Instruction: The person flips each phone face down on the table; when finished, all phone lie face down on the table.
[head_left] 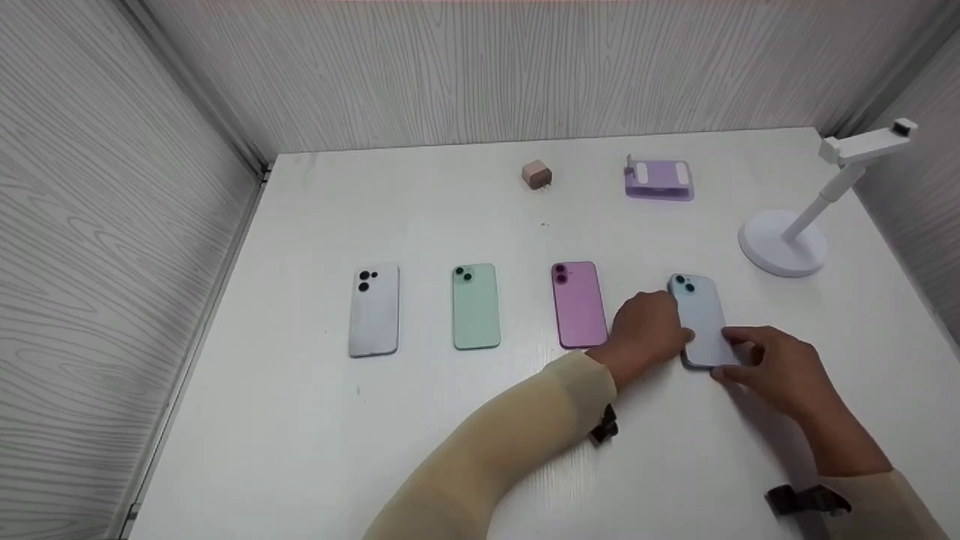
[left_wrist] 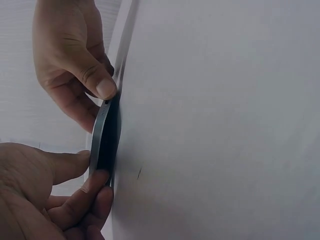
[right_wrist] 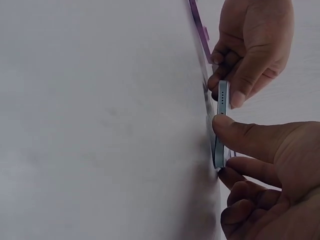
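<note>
A light blue smartphone [head_left: 703, 322] lies camera side up at the right of the table, with a hand at each long side. My left hand [head_left: 651, 327] grips its left edge, thumb on the back and fingers curled beneath, as the left wrist view shows. With thumb on the bottom edge and forefinger on the right side, my right hand [head_left: 784, 369] pinches the lower right corner. In the right wrist view the phone's bottom edge [right_wrist: 221, 137] shows speaker holes. Left of my left hand lies a pink smartphone [head_left: 579, 304], its lower corner close to my forearm.
Further left lie a green smartphone [head_left: 476, 307] and a white smartphone [head_left: 374, 311]. Toward the back are a pink charger plug [head_left: 536, 175] and a folded purple stand [head_left: 660, 180]. A white stand with a round base [head_left: 784, 244] rises at the right. Panel walls border the table.
</note>
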